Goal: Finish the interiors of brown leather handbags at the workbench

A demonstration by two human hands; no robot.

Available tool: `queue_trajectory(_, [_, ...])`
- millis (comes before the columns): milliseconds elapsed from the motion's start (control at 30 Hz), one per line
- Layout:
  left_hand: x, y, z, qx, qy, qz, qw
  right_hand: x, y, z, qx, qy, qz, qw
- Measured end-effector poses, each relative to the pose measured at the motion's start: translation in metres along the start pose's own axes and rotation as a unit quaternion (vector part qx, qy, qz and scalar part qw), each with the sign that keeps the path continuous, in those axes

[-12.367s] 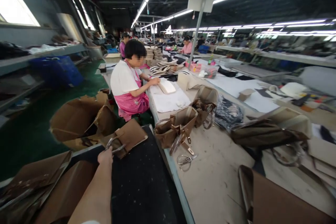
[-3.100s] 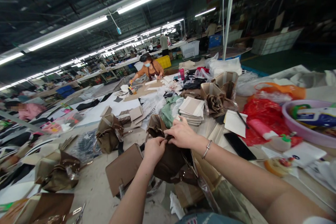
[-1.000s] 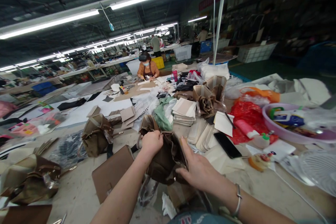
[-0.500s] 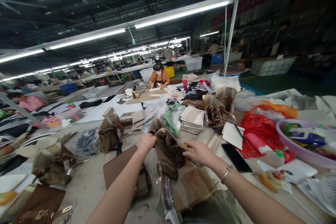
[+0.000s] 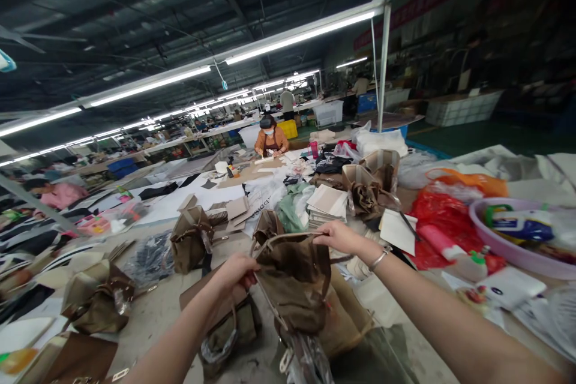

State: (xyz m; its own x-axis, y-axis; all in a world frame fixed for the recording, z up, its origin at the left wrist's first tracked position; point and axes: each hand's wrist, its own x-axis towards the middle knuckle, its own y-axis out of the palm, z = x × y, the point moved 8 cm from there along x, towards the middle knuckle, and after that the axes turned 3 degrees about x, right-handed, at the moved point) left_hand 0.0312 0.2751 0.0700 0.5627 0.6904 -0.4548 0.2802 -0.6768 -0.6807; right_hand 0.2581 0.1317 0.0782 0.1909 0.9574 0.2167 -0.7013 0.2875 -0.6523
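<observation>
A cluttered table (image 5: 155, 319) spreads ahead, a purple basin (image 5: 477, 234) on its right. Nearer the middle is a brown bag (image 5: 297, 288), mouth open. The left hand (image 5: 236, 276) grips the bag's left edge, the right hand (image 5: 339, 237) its upper right edge. A bracelet (image 5: 379, 258) rings the right wrist.

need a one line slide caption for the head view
Left hand and right hand hold a brown bag by its edge over a cluttered table, with other brown bags nearby.
</observation>
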Motion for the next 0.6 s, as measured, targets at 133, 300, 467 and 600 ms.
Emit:
queue_trajectory(133, [-0.028, -0.006, 0.002, 0.196, 0.081, -0.035, 0.977, -0.007, 0.021, -0.002, 0.045, -0.03, 0.056, 0.997])
queue_trajectory(300, [-0.059, 0.004, -0.066, 0.292, 0.302, -0.172, 0.891, -0.008, 0.041, -0.001, 0.033, -0.024, 0.03, 0.999])
queue_trajectory(467, [-0.054, 0.042, -0.101, 0.302, 0.377, -0.206, 0.851, -0.011, 0.036, 0.007, -0.05, -0.018, 0.029, 0.998])
queue_trajectory(600, [-0.034, 0.058, -0.099, 0.301, 0.382, -0.164, 0.858, -0.019, 0.033, 0.008, -0.053, -0.022, 0.047, 0.997])
